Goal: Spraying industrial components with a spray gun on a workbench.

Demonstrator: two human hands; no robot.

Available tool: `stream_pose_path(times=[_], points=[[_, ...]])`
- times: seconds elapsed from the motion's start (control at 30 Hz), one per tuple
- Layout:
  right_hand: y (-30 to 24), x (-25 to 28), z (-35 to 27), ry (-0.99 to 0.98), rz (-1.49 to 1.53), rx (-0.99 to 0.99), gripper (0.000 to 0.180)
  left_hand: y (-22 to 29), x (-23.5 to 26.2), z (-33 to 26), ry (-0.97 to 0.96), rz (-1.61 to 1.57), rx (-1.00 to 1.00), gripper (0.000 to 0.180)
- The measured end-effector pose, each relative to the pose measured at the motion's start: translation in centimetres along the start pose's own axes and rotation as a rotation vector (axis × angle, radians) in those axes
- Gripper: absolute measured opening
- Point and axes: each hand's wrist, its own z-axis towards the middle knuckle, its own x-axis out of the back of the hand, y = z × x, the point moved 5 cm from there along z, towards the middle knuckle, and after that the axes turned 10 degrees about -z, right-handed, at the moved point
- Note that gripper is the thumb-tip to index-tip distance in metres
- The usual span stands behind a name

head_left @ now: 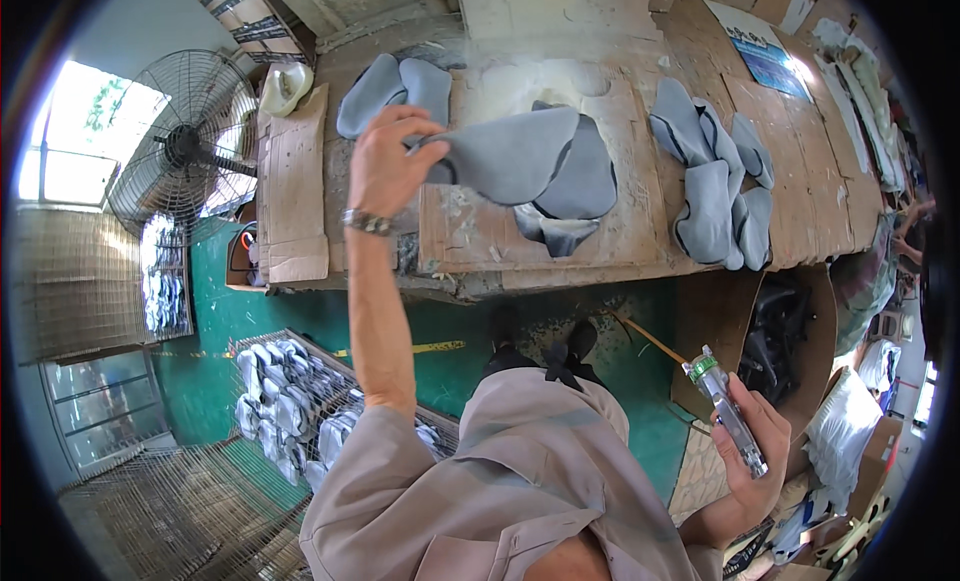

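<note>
My left hand reaches over the workbench, its fingers closed on one end of a grey, curved, dark-edged fabric piece. That piece is held above the bench and overlaps a second grey piece. Beneath them, another piece with a pale inside lies partly hidden. Low at the right, away from the bench, my right hand is wrapped round a metal spray gun with a green ring. An orange-yellow hose runs near the gun's far end.
More grey pieces lie on the bench at the left and in a cluster at the right. A large fan stands at the left. Wire racks bear several pieces. Beside the bench sits a cardboard box with black items inside.
</note>
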Motion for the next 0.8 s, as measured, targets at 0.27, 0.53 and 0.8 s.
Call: stream_pose_path(times=[0.27, 0.53, 0.8], points=[[-3.5, -5.8, 3.3, -0.061, -0.06, 0.023, 0.056, -15.7, 10.6, 1.9, -0.143, 0.12, 0.135, 0.023], [-6.2, -11.7, 5.6, -0.103, -0.085, -0.074, 0.053, -28.8, 20.1, 12.0, 0.119, 0.661, 0.074, 0.023], [-8.1, -14.7, 7.9, -0.127, -0.116, -0.146, 0.059, -41.9, 14.4, 6.0, 0.329, 0.994, 0.102, 0.041]])
